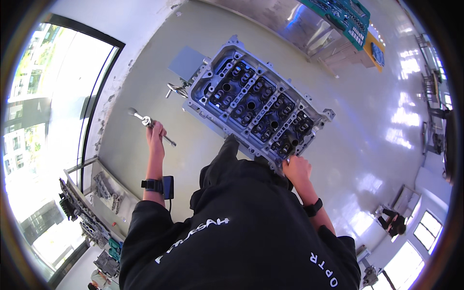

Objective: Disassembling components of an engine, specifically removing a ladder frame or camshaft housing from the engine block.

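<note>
My left hand point(155, 134) is closed around a ratchet wrench point(147, 121) with a socket extension, held out in the air left of the engine. In front of my body is a grey metal engine block with an open cylinder head point(251, 104), its dark valve gear and round bores facing up. At its near right corner my right hand point(297, 169) is closed, fingers curled against the edge. Whatever those fingers grip, if anything, is hidden.
A stand with a crank handle point(177, 90) and a grey plate point(187, 63) adjoin the engine's left end. A metal workbench point(290, 24) at the far side bears a green tool case point(344, 21). Engine parts point(92, 227) lie on a rack at lower left. Another person point(392, 222) is at far right.
</note>
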